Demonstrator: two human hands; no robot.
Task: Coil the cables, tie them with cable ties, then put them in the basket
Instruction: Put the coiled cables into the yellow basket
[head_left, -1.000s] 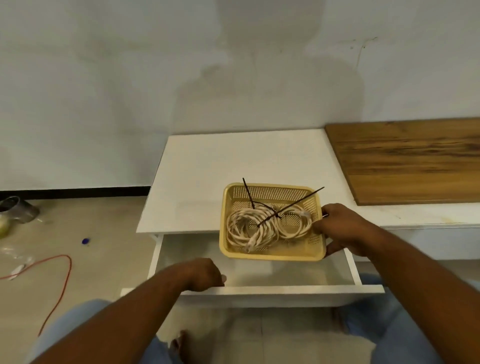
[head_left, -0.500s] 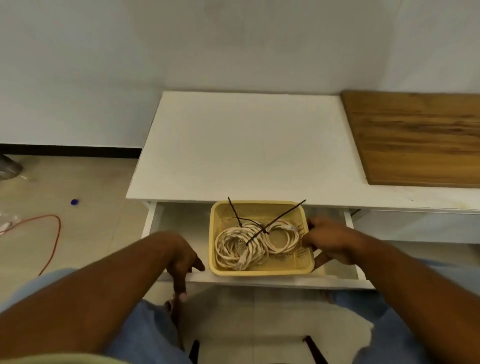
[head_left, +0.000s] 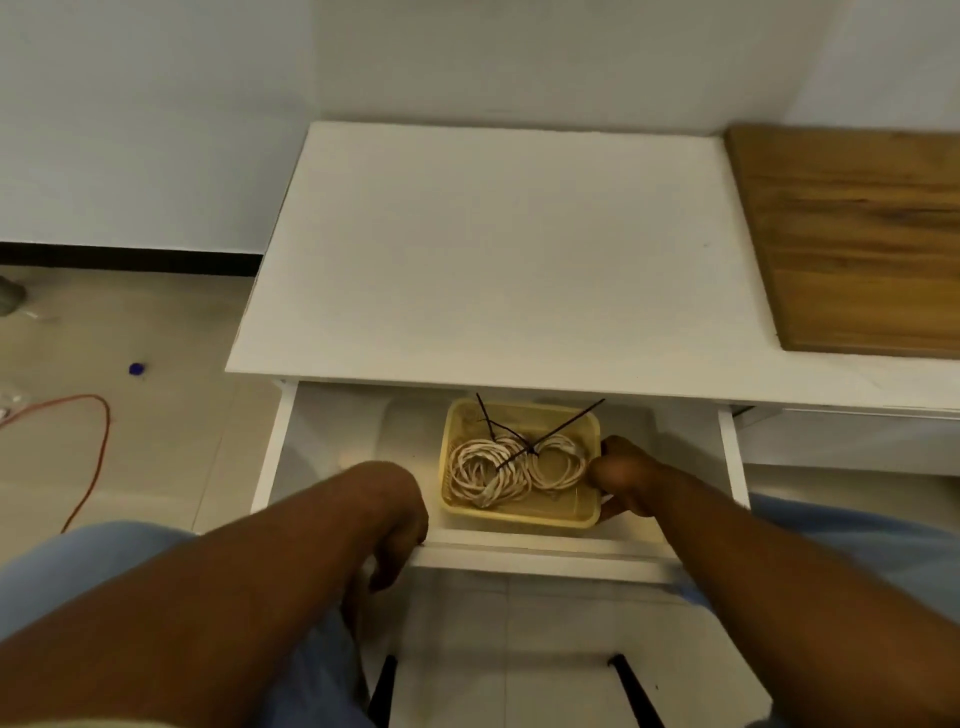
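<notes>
From the head view we look down on a white worktop (head_left: 493, 249) set against a pale wall (head_left: 156, 104); a brown wooden board (head_left: 852, 234) lies along the worktop's right side. Under the front edge a white drawer (head_left: 545, 553) stands pulled out; inside it, right of centre, sits the yellow basket (head_left: 519, 517). In the basket we see the white cables (head_left: 483, 470) in two coils side by side, with black cable ties (head_left: 566, 423) whose long tails stick up past the back rim. The right hand (head_left: 621, 475) grips the basket's right rim; the left hand (head_left: 397, 519) is at the drawer's front edge with its fingers curled downward, and we cannot tell whether it grips that edge. To the left is a beige tiled floor (head_left: 156, 457) with a black skirting strip (head_left: 130, 257) at the wall's foot; an orange cord (head_left: 98, 441) loops over the tiles near a small blue cap (head_left: 136, 369).
</notes>
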